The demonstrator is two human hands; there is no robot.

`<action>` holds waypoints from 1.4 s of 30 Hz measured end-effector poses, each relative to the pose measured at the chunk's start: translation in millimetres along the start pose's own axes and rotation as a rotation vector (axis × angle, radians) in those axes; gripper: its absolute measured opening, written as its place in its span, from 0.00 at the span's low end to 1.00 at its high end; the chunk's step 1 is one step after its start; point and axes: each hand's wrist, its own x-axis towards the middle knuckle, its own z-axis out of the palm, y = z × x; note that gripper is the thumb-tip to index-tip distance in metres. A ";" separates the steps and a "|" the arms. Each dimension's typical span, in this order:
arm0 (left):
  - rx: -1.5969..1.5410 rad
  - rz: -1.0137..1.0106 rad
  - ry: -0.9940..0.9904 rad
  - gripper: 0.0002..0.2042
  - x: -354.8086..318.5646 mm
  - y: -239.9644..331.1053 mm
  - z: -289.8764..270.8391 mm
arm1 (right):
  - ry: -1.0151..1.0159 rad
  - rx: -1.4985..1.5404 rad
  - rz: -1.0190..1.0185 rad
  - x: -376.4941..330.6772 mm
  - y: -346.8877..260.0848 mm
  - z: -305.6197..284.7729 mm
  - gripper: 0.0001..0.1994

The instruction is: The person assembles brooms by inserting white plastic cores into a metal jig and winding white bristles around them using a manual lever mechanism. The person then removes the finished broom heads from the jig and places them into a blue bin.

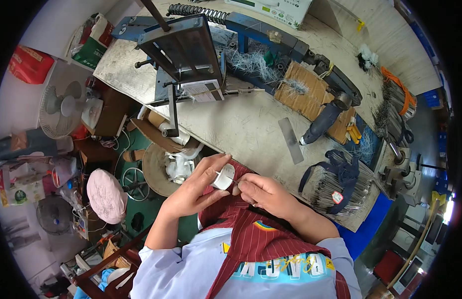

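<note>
The left hand [193, 187] holds a small white cylinder with a pale round end [224, 178] between thumb and fingers, over the maroon pinstriped apron [251, 234], just off the near edge of the pale, scratched worktable [246, 132]. The right hand [265, 194] is beside it, thumb and fingers drawn into a narrow pinch; whether anything thin lies between them I cannot tell. The step in hand looks like fine fingertip work at the cylinder's side, with the left hand steadying. The next move seems to call for keeping the cylinder still while the right fingertips work. Toward the table's near right corner lies a bundle of thin grey metal rods tied with dark-blue cloth [343, 177].
</note>
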 end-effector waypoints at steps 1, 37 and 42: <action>0.014 0.021 0.003 0.34 0.4 -0.7 0.7 | 0.006 0.003 0.010 -0.3 -0.1 -0.1 0.17; -0.181 0.095 0.078 0.29 -19.0 -21.9 43.0 | 0.187 -0.044 0.339 -24.9 6.7 -11.3 0.15; -0.119 0.068 -0.022 0.25 -13.8 -15.7 32.7 | 0.122 -0.120 0.387 -34.0 2.3 -22.7 0.14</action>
